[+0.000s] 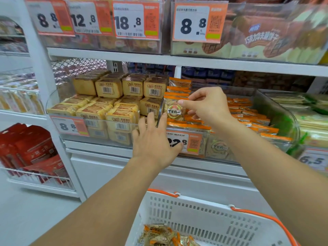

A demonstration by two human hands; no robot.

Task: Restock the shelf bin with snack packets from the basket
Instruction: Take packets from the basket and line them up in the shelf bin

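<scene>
I stand at white shop shelving [110,57] with clear plastic bins along each level. My right hand [210,105] pinches an upright snack packet [174,108] at the left end of the shelf bin [276,110], where orange-edged packets lie piled. My left hand [154,139], fingers straight, rests on the bin's front left corner — partly covering its price tag [192,142]. Tags above read 8.8, 12.8, 18.8. The white basket [204,219] below holds more packets.
</scene>
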